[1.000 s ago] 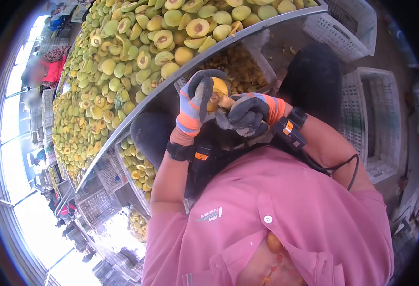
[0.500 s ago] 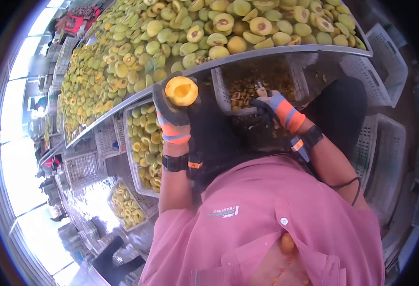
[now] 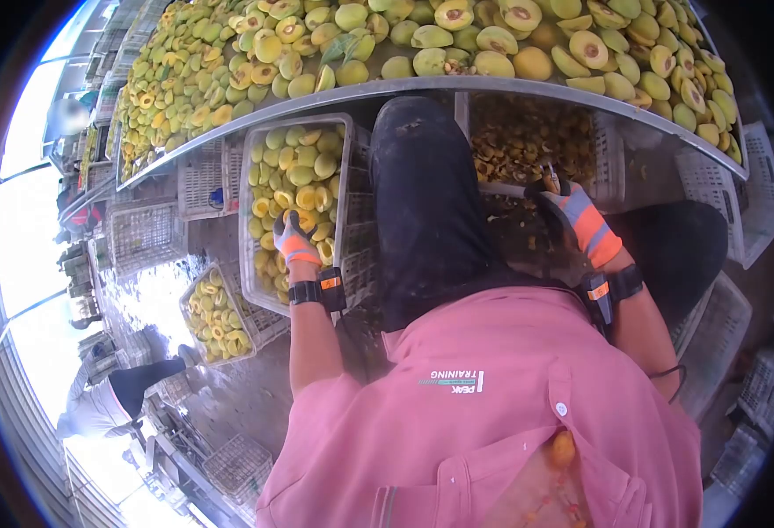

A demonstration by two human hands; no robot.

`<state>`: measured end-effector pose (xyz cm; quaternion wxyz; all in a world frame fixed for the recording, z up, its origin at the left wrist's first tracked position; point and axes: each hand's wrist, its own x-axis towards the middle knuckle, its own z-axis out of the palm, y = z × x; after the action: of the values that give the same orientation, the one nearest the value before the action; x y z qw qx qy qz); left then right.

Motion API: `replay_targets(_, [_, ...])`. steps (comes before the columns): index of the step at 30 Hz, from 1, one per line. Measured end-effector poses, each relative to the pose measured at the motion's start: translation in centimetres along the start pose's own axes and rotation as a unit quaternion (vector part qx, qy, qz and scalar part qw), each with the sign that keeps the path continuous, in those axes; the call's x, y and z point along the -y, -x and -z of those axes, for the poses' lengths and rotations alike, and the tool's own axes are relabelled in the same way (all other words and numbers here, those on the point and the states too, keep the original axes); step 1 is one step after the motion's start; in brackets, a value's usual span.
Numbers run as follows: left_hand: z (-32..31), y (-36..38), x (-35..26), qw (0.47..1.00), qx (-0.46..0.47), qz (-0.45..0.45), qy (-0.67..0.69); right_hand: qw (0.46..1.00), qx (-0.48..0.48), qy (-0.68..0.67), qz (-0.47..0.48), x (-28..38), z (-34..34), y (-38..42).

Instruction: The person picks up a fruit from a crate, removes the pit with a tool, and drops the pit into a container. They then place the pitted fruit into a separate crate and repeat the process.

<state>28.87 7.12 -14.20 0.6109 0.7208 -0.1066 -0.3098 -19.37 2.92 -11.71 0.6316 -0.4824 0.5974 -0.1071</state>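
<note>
My left hand [image 3: 295, 238], in a grey, orange-cuffed glove with dark fingers, is lowered over a white crate [image 3: 343, 189] of yellow-green peach halves [image 3: 301, 174]. Its fingers look apart, beside a yellow half among the others. Gloved the same way, my right hand [image 3: 563, 198] is closed around a small hand tool [image 3: 550, 172] whose metal tip points away from me. Most of the tool's handle is hidden by the fingers. Just beyond that hand stands a crate [image 3: 609, 158] holding brown pits and scraps [image 3: 528, 132].
A metal-edged table [image 3: 404, 85] heaped with halved peaches [image 3: 431, 62] spans the far side. My knee [image 3: 418, 150] rises between the two crates. Another crate of peach halves [image 3: 215, 317] sits at left, near a bending person [image 3: 110, 400]. White crates [image 3: 712, 334] stand at right.
My left hand has moved down and left from near the table edge to the crate, and the peach half it held is no longer distinct. The view has shifted; my right hand keeps the tool.
</note>
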Motion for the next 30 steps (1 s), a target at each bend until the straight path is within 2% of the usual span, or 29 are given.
replay_targets(3, [0.3, -1.4, 1.1, 0.999, 0.019, -0.03, -0.025, 0.997, -0.011, -0.066, -0.023, 0.0, -1.1, -0.1])
replay_targets(4, [0.6, -2.3, 1.8, 0.998, 0.028, -0.046, -0.036, 0.994, -0.017, -0.106, 0.007, -0.6, -1.5, -0.4])
replay_targets(6, [2.0, -3.8, 2.9, 0.994, 0.024, -0.084, -0.06, 0.987, -0.029, -0.088, 0.132, -2.8, -2.0, -1.4])
replay_targets(8, [4.1, -4.5, 3.6, 0.993, -0.003, -0.093, -0.078, 0.95, -0.032, 0.06, 0.305, -5.0, -1.8, -2.5])
replay_targets(10, [7.3, -5.4, 4.5, 0.994, -0.035, -0.076, -0.076, 0.858, -0.05, 0.262, 0.439, -3.8, -0.8, -1.9])
replay_targets(12, [10.7, -6.7, 5.7, 0.987, -0.103, -0.069, -0.106, 0.894, -0.03, 0.236, 0.381, -3.5, -0.9, -1.8])
replay_targets(13, [12.3, -7.3, 6.3, 0.98, -0.136, -0.072, -0.127, 0.963, -0.003, 0.089, 0.256, -4.3, -1.5, -2.1])
replay_targets(14, [13.6, -7.7, 6.5, 0.972, -0.167, -0.076, -0.147, 0.985, 0.014, 0.009, 0.173, -4.3, -1.8, -2.3])
replay_targets(15, [15.0, -8.6, 7.1, 0.963, -0.197, -0.079, -0.167, 0.993, 0.018, -0.075, 0.088, -4.3, -2.0, -2.5])
replay_targets(16, [18.2, -11.7, 8.8, 0.971, -0.158, -0.053, -0.171, 0.994, 0.013, -0.09, 0.054, -3.7, -2.0, -2.3])
replay_targets(18, [20.0, -13.6, 10.2, 0.946, -0.142, -0.114, -0.269, 0.993, 0.011, -0.113, 0.018, -3.0, -2.1, -1.9])
replay_targets(19, [20.0, -14.7, 10.7, 0.945, -0.13, -0.135, -0.267, 0.992, 0.014, -0.122, 0.018, -2.7, -2.1, -1.7])
replay_targets(21, [18.7, -15.4, 10.5, 0.942, -0.105, -0.177, -0.264, 0.984, -0.009, 0.041, 0.172, -3.0, -1.9, -1.8])
replay_targets(22, [17.8, -15.7, 10.6, 0.967, -0.108, -0.114, -0.202, 0.925, -0.034, 0.211, 0.315, -3.9, -1.4, -2.1])
replay_targets(24, [10.7, -8.9, 5.8, 0.978, -0.11, -0.101, -0.148, 0.875, -0.057, 0.299, 0.377, -4.8, -1.4, -2.4])
replay_targets(26, [8.4, -6.3, 4.9, 0.955, -0.102, -0.168, -0.223, 0.959, -0.056, 0.145, 0.236, -5.0, -1.7, -2.6])
replay_targets(27, [8.2, -5.9, 5.0, 0.94, -0.098, -0.2, -0.26, 0.983, -0.053, 0.064, 0.161, -5.1, -1.9, -2.8])
replay_targets(28, [8.4, -5.3, 5.1, 0.894, -0.087, -0.264, -0.351, 0.995, -0.05, -0.017, 0.084, -5.1, -2.1, -3.0])
replay_targets(30, [8.4, -6.0, 4.9, 0.829, -0.042, -0.307, -0.465, 0.984, -0.03, -0.172, -0.025, -5.6, -2.5, -3.7])
